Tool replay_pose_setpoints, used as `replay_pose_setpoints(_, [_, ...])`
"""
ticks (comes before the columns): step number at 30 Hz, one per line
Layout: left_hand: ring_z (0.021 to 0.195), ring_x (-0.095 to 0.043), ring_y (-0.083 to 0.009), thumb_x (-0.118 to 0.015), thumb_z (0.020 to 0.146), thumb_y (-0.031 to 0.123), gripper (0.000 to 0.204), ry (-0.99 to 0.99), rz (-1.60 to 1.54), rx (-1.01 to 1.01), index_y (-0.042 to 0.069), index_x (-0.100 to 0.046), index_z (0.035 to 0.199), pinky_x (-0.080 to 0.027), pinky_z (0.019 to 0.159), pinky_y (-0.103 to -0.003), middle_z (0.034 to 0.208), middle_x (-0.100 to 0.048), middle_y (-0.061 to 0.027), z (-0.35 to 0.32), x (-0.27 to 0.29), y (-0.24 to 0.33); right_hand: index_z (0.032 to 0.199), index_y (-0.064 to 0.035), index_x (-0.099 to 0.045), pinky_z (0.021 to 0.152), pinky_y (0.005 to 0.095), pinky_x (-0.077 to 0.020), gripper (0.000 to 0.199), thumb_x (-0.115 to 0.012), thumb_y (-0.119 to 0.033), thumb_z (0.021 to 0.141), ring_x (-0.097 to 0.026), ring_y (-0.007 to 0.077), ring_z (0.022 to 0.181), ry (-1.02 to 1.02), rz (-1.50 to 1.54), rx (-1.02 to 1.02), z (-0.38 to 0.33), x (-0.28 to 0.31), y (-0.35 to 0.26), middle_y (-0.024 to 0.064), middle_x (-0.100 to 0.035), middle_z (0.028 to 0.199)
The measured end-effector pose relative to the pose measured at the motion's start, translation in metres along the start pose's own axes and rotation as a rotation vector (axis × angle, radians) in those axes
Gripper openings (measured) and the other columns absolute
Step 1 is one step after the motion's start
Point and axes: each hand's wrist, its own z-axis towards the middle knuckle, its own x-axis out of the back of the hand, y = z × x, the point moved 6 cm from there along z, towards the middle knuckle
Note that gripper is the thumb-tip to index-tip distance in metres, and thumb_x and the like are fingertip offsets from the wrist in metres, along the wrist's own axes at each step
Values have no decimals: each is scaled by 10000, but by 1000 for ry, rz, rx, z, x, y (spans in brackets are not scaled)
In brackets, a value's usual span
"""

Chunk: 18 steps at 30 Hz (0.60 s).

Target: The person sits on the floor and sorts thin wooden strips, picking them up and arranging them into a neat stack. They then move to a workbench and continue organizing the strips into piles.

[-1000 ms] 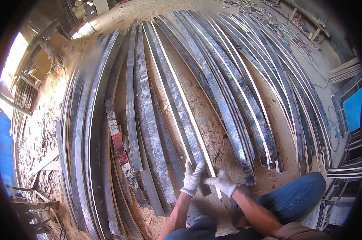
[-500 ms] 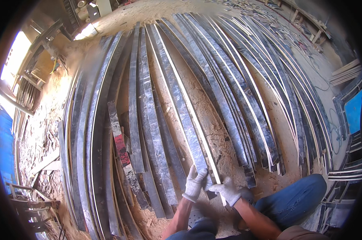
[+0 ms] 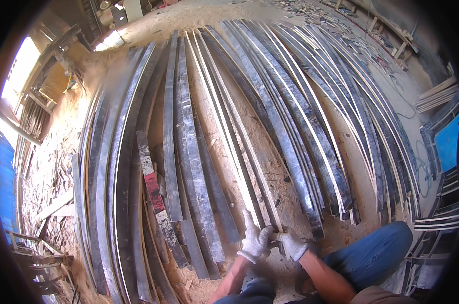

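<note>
Long strips (image 3: pixel 224 126) lie fanned on the sawdust floor (image 3: pixel 351 167). Left hand (image 3: pixel 254 239) and right hand (image 3: pixel 292 244) sit side by side on the near strip ends; short plank (image 3: pixel 151 177) lies left.

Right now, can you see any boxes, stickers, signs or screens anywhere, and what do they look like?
No boxes, stickers, signs or screens show clearly.
Painted strip: among the dark strips left of the hands, long and narrow, with a red patch and pale patches; any marks are too small to tell.
Blue panel: at the right edge, a flat blue sheet in a dark frame; whether it is a sign cannot be told.
</note>
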Motion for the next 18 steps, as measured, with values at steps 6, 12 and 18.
replay_pose_setpoints(6, [996,-728,-237,-619,998,38,506,-195,-505,57,-11,-451,1472,-598,891,-378,1249,-708,-167,0,-15,30,1269,-18,-677,822,357,-599,322,-655,-237,1035,-695,210,988,-138,128,-19,27,42,42,77,-714,1149])
replay_pose_setpoints(12, [871,-724,-207,-660,829,-161,429,68,-586,312,16,-578,1211,-623,768,-361,1082,-713,-100,1,19,37,1122,-81,-708,509,253,-468,405,-704,-470,1008,-608,88,596,176,-27,-28,13,8,1,-5,-669,804])
replay_pose_setpoints(18, [496,-551,-147,-596,804,-92,430,141,-660,324,-22,-592,1228,-472,432,-293,738,-582,-41,-12,58,34,1016,-154,-634,420,248,-390,214,-694,-359,1035,-511,68,490,195,-74,-73,3,-3,-14,-57,-553,651])
